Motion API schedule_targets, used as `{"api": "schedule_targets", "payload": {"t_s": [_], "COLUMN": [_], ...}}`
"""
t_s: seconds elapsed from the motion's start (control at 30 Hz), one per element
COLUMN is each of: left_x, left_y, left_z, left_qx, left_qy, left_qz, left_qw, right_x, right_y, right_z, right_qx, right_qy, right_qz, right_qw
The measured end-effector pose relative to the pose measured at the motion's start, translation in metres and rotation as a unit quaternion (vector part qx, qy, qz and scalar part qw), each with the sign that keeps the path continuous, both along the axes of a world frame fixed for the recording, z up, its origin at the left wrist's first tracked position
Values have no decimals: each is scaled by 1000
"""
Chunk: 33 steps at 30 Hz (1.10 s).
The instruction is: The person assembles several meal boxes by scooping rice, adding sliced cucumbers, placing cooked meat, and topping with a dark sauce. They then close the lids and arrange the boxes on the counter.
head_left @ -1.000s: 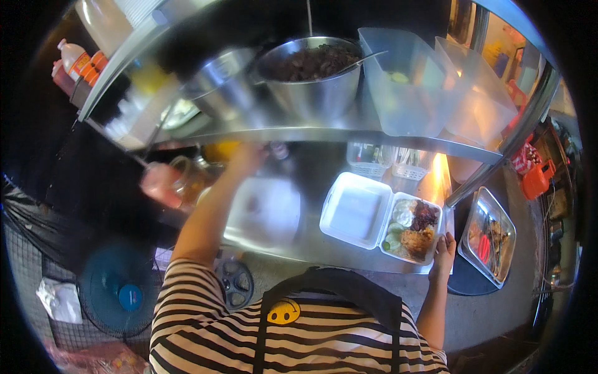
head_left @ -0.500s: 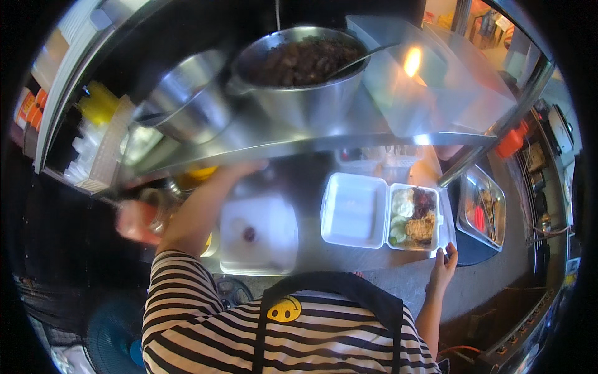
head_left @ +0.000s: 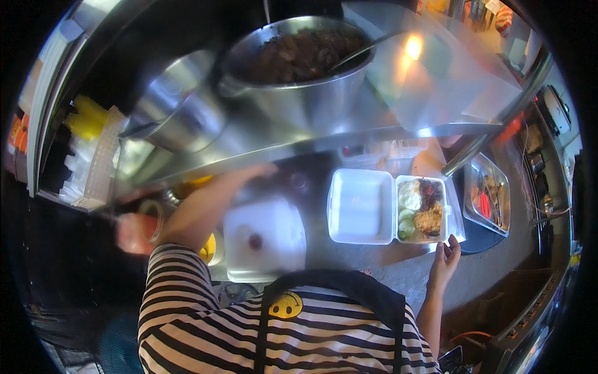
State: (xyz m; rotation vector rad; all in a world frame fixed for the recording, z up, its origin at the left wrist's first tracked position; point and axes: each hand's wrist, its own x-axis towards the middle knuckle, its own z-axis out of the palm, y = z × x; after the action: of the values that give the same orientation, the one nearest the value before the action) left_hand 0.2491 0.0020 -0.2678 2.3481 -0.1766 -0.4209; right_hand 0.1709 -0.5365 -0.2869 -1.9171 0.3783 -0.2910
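Observation:
My left hand (head_left: 265, 170) reaches under the front edge of the steel shelf, smeared by motion; its fingers cannot be made out. Just to its right, a small, blurred round thing (head_left: 299, 181) shows on the dark counter. Below that forearm lies a white foam box (head_left: 280, 227) with a small dark red round thing (head_left: 255, 242) on it. Further right, a foam takeaway box (head_left: 360, 206) stands open, its right half filled with food (head_left: 428, 219): something white, green slices, a dark portion and a golden-brown one. My right hand (head_left: 445, 254), fingers apart and holding nothing visible, is by that box's near right corner.
On the shelf above stand a large steel pot (head_left: 305, 93) of dark food with a ladle, a second steel pot (head_left: 187, 115) and translucent bins (head_left: 430, 81). A steel tray (head_left: 492, 209) of food sits at the right. A pink-red container (head_left: 137, 230) is at the left.
My left hand has shifted slightly to the right, and a small round thing now shows beside it on the counter. The right hand stays by the box corner. The whole view has shifted slightly.

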Motion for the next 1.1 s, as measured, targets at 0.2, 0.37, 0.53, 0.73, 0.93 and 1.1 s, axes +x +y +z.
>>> {"api": "schedule_targets", "payload": {"t_s": [0.2, 0.37, 0.53, 0.73, 0.93, 1.1], "left_x": [-11, -9, -29, -51, -48, -46], "left_y": [34, 41, -8, -110, -251, -319], "left_z": [-6, -32, 37, 107, 129, 80], "left_qx": [352, 345, 280, 268, 132, 11], "left_qy": [72, 20, 16, -100, -87, -52], "left_qz": [-1, 49, 113, 56, -58, -22], "left_qw": [933, 937, 953, 957, 986, 998], "right_x": [-4, -5, -2, 14, 43, 62], "right_y": [-7, -5, -10, -32, -59, -68], "right_z": [-14, 4, 5, 4, 7, 1], "right_qx": [-32, -132, -187, -266, -284, -280], "right_qy": [-37, -41, -63, -119, -144, -145], "right_qz": [-26, -33, 24, 101, 198, 245], "right_qw": [998, 990, 980, 951, 927, 917]}}
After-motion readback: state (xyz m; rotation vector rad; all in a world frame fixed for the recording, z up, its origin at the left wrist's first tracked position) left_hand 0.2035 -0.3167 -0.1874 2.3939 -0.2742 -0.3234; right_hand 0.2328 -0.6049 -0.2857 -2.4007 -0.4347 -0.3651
